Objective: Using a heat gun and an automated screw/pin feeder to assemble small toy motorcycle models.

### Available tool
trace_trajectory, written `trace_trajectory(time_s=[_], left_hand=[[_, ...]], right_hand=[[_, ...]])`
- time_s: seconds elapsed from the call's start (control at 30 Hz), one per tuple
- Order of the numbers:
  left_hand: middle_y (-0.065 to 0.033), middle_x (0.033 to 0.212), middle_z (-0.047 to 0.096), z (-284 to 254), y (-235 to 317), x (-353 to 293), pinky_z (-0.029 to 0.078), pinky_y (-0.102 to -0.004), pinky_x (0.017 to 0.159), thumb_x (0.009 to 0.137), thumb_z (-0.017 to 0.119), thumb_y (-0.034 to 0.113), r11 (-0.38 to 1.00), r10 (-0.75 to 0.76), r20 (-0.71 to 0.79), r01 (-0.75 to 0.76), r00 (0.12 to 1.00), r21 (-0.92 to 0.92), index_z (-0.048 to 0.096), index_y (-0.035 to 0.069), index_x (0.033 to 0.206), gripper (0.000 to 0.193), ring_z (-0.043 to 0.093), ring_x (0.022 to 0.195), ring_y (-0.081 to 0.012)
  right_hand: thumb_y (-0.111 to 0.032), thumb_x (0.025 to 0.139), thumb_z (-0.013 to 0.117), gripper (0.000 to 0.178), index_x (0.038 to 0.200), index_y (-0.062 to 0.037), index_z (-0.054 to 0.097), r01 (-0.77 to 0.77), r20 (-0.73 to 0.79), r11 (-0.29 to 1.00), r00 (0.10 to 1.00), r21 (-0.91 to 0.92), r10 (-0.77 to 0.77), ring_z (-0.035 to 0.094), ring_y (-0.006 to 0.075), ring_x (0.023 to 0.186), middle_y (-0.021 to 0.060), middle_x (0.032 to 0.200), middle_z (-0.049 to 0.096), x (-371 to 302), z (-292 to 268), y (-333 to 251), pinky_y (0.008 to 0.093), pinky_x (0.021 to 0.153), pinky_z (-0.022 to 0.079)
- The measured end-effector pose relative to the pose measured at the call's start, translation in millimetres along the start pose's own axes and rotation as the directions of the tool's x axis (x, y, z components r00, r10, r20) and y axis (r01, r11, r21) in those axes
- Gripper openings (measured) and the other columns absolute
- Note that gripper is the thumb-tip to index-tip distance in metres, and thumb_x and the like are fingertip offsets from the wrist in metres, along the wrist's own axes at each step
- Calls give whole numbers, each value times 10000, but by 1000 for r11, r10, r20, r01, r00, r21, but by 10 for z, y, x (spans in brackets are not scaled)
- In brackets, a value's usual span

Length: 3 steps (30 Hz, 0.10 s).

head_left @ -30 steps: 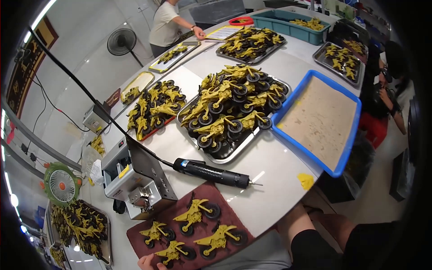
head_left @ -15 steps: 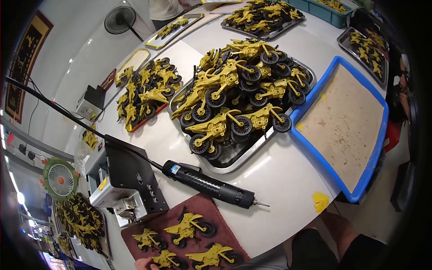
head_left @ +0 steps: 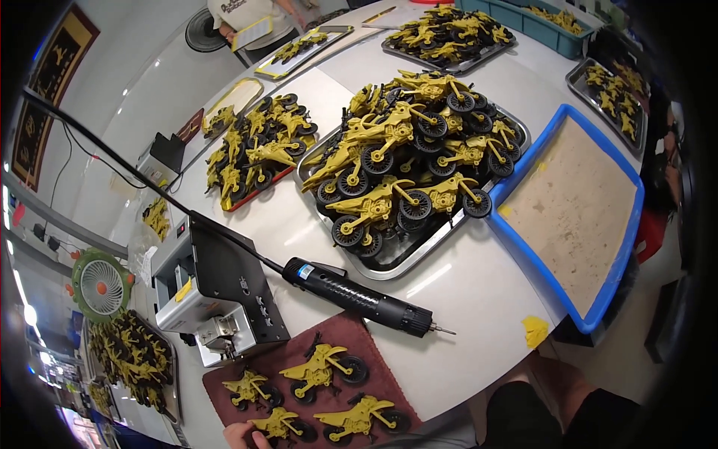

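Observation:
At the lower edge my left hand point(head_left: 242, 435) shows only in part, its fingertips pinched at the tail of a yellow and black toy motorcycle point(head_left: 281, 423). That toy lies at the near left of a dark red cloth point(head_left: 374, 329). Three more toy motorcycles share the cloth: one beside it on the right point(head_left: 359, 417), one behind point(head_left: 250, 388) and one larger-looking point(head_left: 320, 368). Just beyond the cloth a black electric screwdriver point(head_left: 359, 297) rests with its bit pointing right. My right hand is out of view.
A metal tray point(head_left: 407, 262) is piled high with toy motorcycles. To its right sits a blue-rimmed bin point(head_left: 516, 243). A black and silver machine point(head_left: 232, 292) stands left, under the screwdriver's cable. A small green fan point(head_left: 102, 284) is further left. A person point(head_left: 254, 22) stands at the far end.
The view has tilted slightly, so more of the far person shows, now with a yellow-edged panel in hand. My left hand stays at the same toy motorcycle, which lies where it was.

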<state>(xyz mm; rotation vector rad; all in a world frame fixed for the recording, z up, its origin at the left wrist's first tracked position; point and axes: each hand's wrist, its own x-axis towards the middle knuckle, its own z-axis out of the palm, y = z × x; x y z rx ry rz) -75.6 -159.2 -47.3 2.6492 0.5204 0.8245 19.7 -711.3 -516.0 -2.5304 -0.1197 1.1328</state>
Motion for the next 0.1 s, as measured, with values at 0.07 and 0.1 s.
trace_trajectory(time_s=[0.07, 0.1], left_hand=[[-136, 867, 560, -32, 24, -25, 422, -380, 776, 795, 570, 68, 1000, 15, -24, -15, 1000, 5, 589, -6, 903, 132, 522, 818, -294], [-136, 867, 560, -37, -1, -17, 422, -380, 776, 795, 570, 68, 1000, 7, -19, -7, 1000, -8, 589, -6, 903, 132, 522, 818, -294]], right_hand=[[-443, 798, 571, 502, 1210, -162, 510, -33, 7, 995, 999, -93, 34, 609, 307, 926, 163, 1051, 621, -199, -173, 116, 464, 802, 485], [-443, 798, 571, 502, 1210, -162, 510, -46, 5, 994, 999, -102, 47, 609, 307, 926, 163, 1051, 621, -300, -200, 167, 464, 802, 485]])
